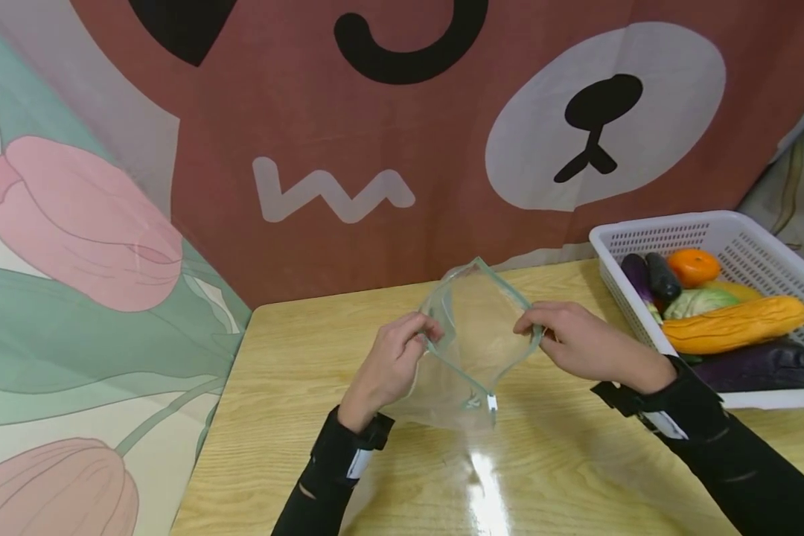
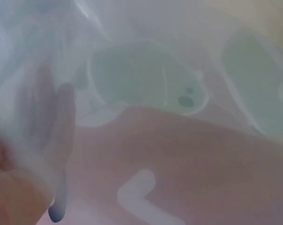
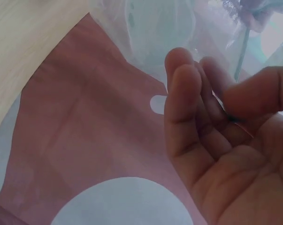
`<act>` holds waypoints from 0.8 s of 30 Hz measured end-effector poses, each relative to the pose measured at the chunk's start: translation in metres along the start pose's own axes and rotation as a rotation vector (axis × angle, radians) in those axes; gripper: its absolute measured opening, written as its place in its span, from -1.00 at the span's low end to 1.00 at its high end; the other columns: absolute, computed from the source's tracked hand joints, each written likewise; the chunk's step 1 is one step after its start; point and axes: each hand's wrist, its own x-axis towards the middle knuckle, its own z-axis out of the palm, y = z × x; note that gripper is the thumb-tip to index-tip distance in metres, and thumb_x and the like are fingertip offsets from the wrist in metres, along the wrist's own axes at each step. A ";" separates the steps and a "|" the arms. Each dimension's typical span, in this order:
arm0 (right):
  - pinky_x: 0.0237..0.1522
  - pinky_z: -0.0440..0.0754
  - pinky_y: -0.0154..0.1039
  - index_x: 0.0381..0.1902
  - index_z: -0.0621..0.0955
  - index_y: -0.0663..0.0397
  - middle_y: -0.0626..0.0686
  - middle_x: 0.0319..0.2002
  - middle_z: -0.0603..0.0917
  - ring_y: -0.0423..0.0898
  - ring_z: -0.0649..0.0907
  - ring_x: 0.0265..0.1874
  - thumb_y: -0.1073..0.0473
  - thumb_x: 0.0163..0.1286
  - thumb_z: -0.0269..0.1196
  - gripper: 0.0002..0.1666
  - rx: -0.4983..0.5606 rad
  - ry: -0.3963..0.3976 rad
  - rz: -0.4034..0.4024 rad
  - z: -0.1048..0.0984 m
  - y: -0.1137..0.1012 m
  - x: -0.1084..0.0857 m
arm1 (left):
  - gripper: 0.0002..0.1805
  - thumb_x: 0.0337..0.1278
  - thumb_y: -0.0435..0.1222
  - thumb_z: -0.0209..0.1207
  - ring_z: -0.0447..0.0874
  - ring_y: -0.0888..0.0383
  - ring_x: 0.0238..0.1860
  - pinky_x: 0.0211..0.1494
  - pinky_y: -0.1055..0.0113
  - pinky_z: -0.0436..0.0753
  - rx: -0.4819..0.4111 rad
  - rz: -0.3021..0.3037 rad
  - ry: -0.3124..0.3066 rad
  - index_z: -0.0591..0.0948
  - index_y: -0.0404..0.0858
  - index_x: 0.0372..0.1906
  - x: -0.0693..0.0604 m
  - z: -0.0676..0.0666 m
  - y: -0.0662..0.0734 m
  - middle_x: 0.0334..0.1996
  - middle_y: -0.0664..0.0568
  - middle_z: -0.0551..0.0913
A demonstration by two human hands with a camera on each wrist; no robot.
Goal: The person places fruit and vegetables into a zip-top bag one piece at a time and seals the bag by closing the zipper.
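A clear zip bag point(image 1: 484, 331) with a pale green rim is held up over the wooden table, its mouth spread into a diamond. A white slider point(image 1: 492, 403) sits at the near corner of the rim. My left hand point(image 1: 391, 361) pinches the left edge of the mouth. On the opposite edge, my right hand point(image 1: 583, 339) pinches the rim between thumb and fingers. Hazy bag film point(image 2: 155, 140) covers most of the left wrist view, partly veiling that hand. Curled fingers of the right hand point(image 3: 221, 145) show in the right wrist view, beside the bag point(image 3: 155, 33).
A white plastic basket point(image 1: 618, 290) stands at the right, holding an orange point(image 1: 693, 268), a long yellow gourd point(image 1: 737, 325), a dark eggplant point(image 1: 760, 366) and other produce. Behind the wooden table point(image 1: 275, 417) hangs a brown printed cloth point(image 1: 375, 253); a floral cloth point(image 1: 87, 335) hangs at left.
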 end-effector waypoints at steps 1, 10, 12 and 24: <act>-0.30 0.53 -0.19 -0.15 0.64 0.10 -0.05 -0.25 0.62 -0.14 0.57 -0.29 0.53 0.19 0.03 -0.61 0.008 -0.009 0.003 0.000 0.000 0.000 | -0.66 0.36 -0.36 -0.20 0.51 0.24 -0.36 -0.28 0.33 0.52 -0.010 -0.026 0.014 0.62 -0.31 -0.29 0.001 0.002 0.001 -0.37 0.09 0.57; -0.32 0.56 -0.24 -0.04 0.60 0.04 -0.06 -0.16 0.60 -0.20 0.56 -0.31 0.47 0.29 0.06 -0.62 0.074 0.002 0.002 -0.013 -0.003 -0.004 | -0.82 0.18 -0.40 -0.01 0.34 0.24 -0.69 -0.60 0.38 0.39 -0.012 -0.221 0.080 0.57 -0.21 -0.20 0.009 0.015 0.015 -0.48 0.16 0.52; -0.30 0.59 -0.22 -0.03 0.60 0.06 -0.05 -0.14 0.61 -0.20 0.58 -0.29 0.43 0.31 0.09 -0.66 0.064 0.014 0.008 -0.018 -0.001 -0.005 | -0.78 0.18 -0.40 -0.03 0.35 0.24 -0.70 -0.60 0.38 0.39 -0.018 -0.240 0.072 0.55 -0.21 -0.12 0.009 0.015 0.015 -0.50 0.16 0.52; -0.36 0.59 -0.08 -0.03 0.58 0.24 0.12 -0.22 0.65 -0.02 0.62 -0.33 0.31 0.28 0.22 -0.71 -0.166 0.099 0.187 -0.058 0.041 -0.010 | -0.69 0.21 -0.38 -0.05 0.33 0.25 -0.70 -0.61 0.37 0.36 -0.014 -0.273 0.066 0.50 -0.15 0.04 0.007 0.013 0.013 -0.51 0.16 0.50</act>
